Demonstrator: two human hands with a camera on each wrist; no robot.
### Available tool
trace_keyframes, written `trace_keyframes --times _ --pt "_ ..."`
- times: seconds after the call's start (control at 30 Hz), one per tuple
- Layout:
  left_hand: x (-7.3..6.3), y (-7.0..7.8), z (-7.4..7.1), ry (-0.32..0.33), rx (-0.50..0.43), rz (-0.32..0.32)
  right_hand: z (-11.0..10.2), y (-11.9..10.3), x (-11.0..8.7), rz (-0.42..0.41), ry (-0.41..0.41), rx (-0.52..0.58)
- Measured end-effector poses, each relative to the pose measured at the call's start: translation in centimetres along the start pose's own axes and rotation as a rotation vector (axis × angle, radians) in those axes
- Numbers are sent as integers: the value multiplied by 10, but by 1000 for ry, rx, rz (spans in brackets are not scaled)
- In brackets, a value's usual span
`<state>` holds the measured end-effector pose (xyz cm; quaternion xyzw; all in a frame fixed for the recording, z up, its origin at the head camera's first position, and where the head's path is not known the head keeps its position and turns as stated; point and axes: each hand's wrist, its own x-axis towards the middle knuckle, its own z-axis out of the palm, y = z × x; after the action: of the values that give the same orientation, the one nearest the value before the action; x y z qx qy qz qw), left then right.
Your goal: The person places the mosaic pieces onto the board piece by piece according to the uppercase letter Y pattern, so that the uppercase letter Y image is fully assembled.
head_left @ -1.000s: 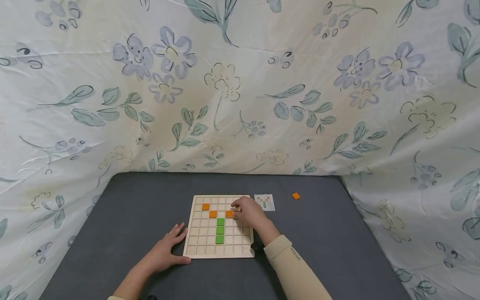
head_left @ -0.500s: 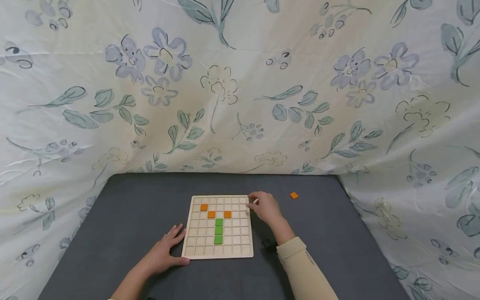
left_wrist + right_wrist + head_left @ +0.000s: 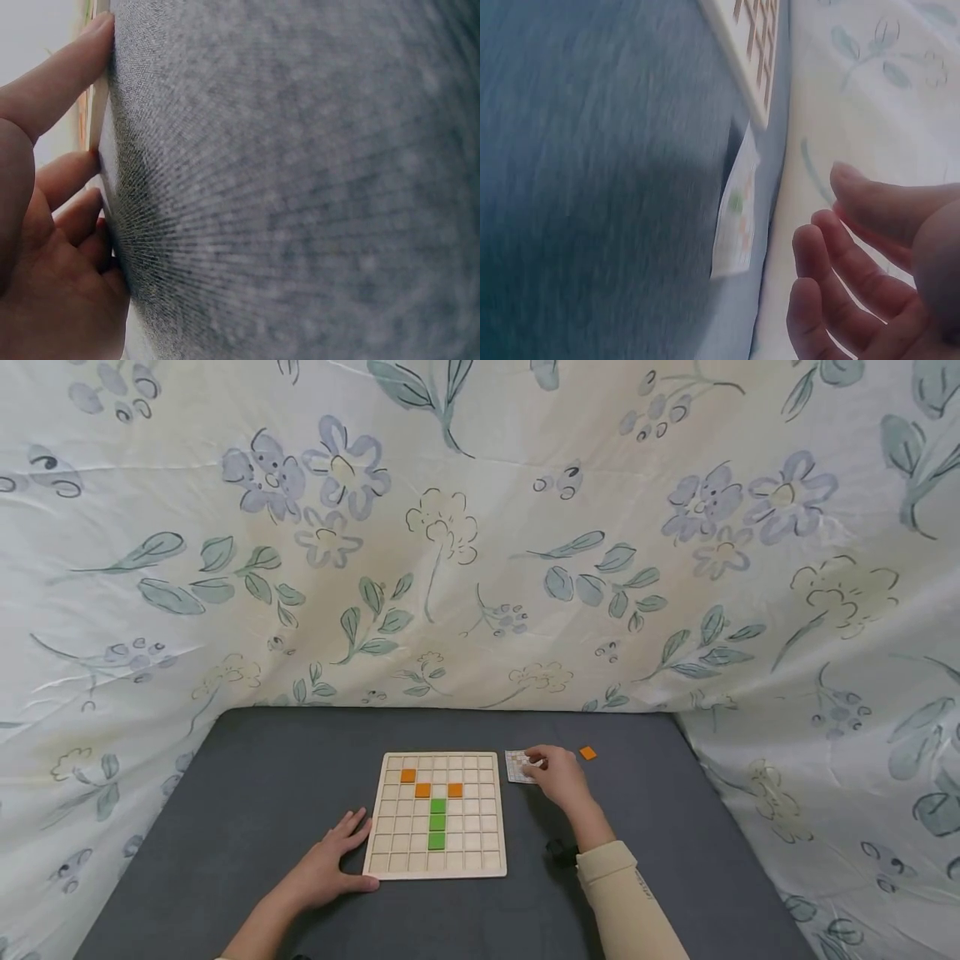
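A pale wooden grid board (image 3: 480, 827) lies on the dark table. Three orange tiles (image 3: 408, 775) and three green tiles (image 3: 437, 823) sit in its cells, together forming a partial Y shape. My left hand (image 3: 330, 860) rests at the board's left edge, fingers spread and thumb by the near left corner. Over the small printed card (image 3: 516, 767) hovers my right hand (image 3: 562, 777), its fingers loosely bent and nothing visible between them. Just past that hand lies a loose orange tile (image 3: 588, 752). In the right wrist view the card (image 3: 735, 225) looks slightly curled.
The dark table (image 3: 300, 760) ends at a flower-printed cloth (image 3: 480, 568) hanging behind it and at both sides. A small black object (image 3: 560, 853) is at the right wrist.
My right hand has moved right, away from the orange tile at the board's upper right and across the card towards the loose orange tile. The left hand has stayed put.
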<state>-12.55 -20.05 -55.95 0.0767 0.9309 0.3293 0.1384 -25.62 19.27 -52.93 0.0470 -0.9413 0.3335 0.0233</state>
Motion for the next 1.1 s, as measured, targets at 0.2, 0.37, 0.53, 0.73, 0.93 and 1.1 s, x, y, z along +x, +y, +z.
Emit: trace_keyframes --times 0.2,0.37,0.53,0.73,0.93,1.1 --pt "1 -2 2 4 7 1 -9 17 3 32 25 1" --pt "2 -4 4 5 1 -7 -16 28 6 59 77 9" --pt "3 -6 6 9 2 -12 -24 40 9 98 109 -18" --pt "3 -6 6 7 4 -16 -28 54 14 159 109 -33" --pt "3 -8 8 16 -5 -18 -34 67 19 188 120 -30" --pt "6 -8 8 13 8 -23 -38 76 20 206 147 5"
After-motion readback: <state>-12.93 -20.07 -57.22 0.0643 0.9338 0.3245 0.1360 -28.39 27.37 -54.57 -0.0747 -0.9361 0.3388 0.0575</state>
